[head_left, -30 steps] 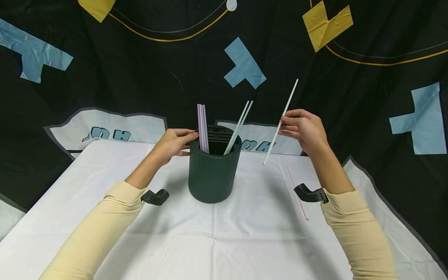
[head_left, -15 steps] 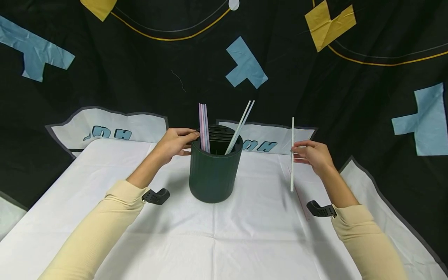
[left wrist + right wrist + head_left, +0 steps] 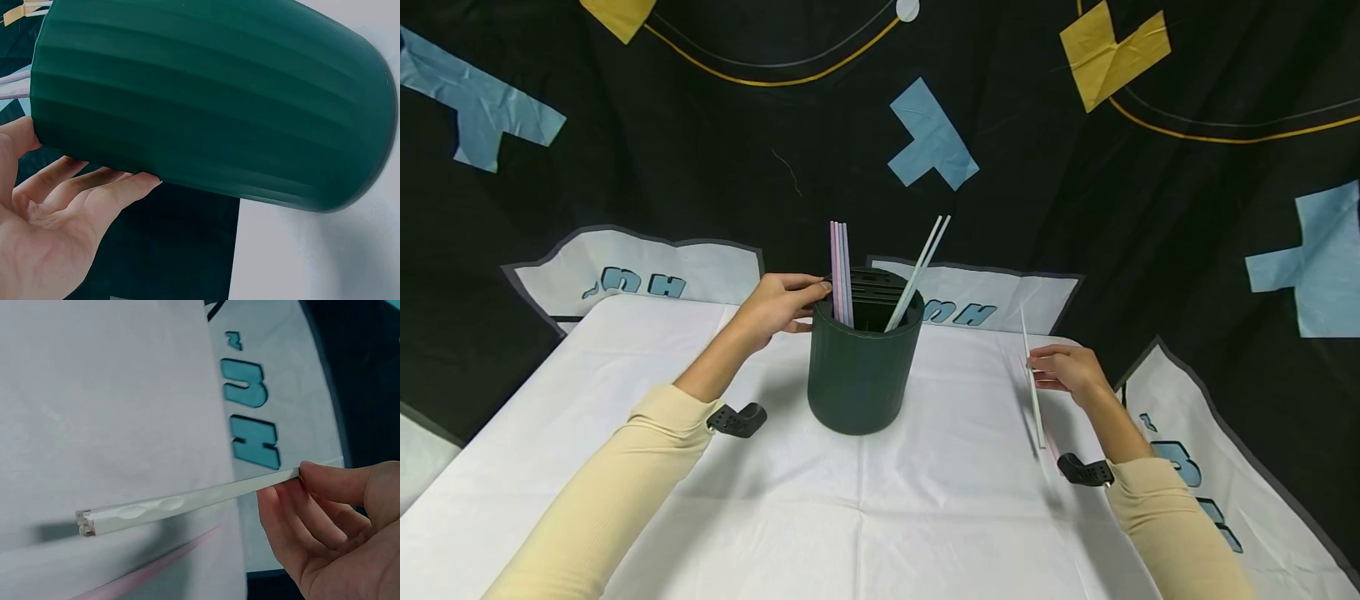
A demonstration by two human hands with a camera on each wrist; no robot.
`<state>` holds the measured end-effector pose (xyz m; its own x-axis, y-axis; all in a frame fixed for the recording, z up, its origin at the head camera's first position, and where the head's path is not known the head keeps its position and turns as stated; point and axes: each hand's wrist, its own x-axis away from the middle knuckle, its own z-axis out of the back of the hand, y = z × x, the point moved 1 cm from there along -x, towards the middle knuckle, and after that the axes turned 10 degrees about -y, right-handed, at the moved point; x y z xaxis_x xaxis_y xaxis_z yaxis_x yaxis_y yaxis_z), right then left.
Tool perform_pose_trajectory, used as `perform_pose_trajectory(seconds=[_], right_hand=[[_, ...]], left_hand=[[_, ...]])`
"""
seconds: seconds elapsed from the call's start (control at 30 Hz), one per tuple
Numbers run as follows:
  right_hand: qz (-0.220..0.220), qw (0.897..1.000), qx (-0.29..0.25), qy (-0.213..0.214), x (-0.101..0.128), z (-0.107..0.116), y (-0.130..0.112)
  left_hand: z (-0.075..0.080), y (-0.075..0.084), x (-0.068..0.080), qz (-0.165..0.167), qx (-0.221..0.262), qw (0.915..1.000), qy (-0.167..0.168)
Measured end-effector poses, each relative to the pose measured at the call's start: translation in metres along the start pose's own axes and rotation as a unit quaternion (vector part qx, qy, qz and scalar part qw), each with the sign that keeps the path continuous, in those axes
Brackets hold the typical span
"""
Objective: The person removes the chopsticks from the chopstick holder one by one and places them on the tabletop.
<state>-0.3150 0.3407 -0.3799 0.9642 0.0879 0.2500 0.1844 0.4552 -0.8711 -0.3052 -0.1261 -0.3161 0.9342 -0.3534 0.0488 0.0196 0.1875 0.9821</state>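
Observation:
A dark green round container (image 3: 859, 383) with a black slotted inside stands upright on the table. My left hand (image 3: 778, 307) grips its left side, the thumb at the rim and the fingers against the wall in the left wrist view. Pink and lilac sticks (image 3: 842, 271) stand at its left, and pale greenish-white sticks (image 3: 917, 271) lean right. My right hand (image 3: 1073, 372) pinches a thin white stick (image 3: 1037, 417) between thumb and fingers, tilted low over the table. Beneath it a pink stick (image 3: 147, 569) lies on the cloth, partly hidden in the head view.
White cloth covers the table (image 3: 775, 517). Behind it hangs a black backdrop (image 3: 722, 158) with blue and yellow patches and white lettered panels. A black wrist strap device (image 3: 737, 420) sits on the left wrist, another device (image 3: 1084, 471) on the right.
My right hand has moved down and slightly right, bringing the white stick from beside the container to just above the pink stick. My left hand stays on the container.

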Motion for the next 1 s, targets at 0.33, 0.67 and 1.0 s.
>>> perform_pose_trajectory(seconds=[0.33,0.67,1.0], right_hand=[[-0.037,0.999,0.01,0.003,-0.006,-0.008,0.027],[-0.046,0.998,0.027,0.014,-0.006,-0.013,0.041],[-0.057,0.997,0.055,0.021,-0.008,-0.017,0.048]], left_hand=[[0.0,-0.001,0.0,-0.002,0.0,1.0,0.003],[-0.001,-0.002,-0.002,-0.006,0.005,1.0,0.0],[0.0,-0.001,-0.002,-0.005,0.007,1.0,0.001]])
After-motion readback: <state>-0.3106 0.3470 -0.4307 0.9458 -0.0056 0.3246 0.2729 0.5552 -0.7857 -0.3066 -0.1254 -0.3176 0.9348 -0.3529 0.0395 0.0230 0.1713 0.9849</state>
